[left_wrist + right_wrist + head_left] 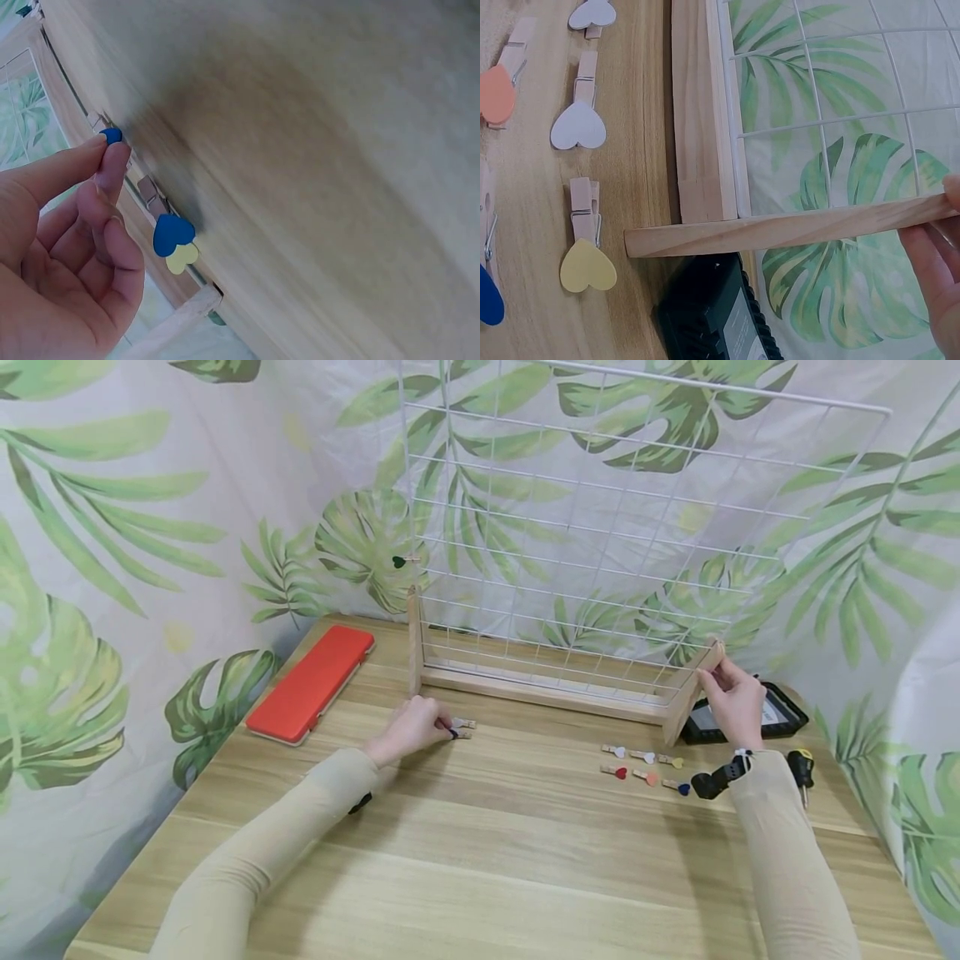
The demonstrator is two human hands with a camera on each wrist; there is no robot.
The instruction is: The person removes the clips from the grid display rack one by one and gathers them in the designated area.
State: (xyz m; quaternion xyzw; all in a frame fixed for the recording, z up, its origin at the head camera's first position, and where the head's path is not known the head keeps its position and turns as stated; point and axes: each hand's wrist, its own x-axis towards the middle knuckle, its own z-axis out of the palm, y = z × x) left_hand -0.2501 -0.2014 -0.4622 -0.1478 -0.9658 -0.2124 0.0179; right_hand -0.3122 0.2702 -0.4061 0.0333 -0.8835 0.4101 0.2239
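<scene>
My left hand [416, 727] pinches the blue heart [111, 136] of a small wooden clothespin, low over the table. Beside it lies another clothespin [467, 723] with a pale heart. My right hand [735, 693] grips the right wooden upright [693, 693] of a stand near its top, thumb and fingers on opposite sides. The stand bears a tall white wire grid [570, 527]. A dark green heart clothespin [401, 561] is clipped on the grid's left edge.
Several heart clothespins lie in two rows at the right, including a red one [615, 772] and a yellow one [589, 262]. A red case [311, 685] lies at the left. A black tray [787, 718] and a screwdriver [802, 770] are by the right arm.
</scene>
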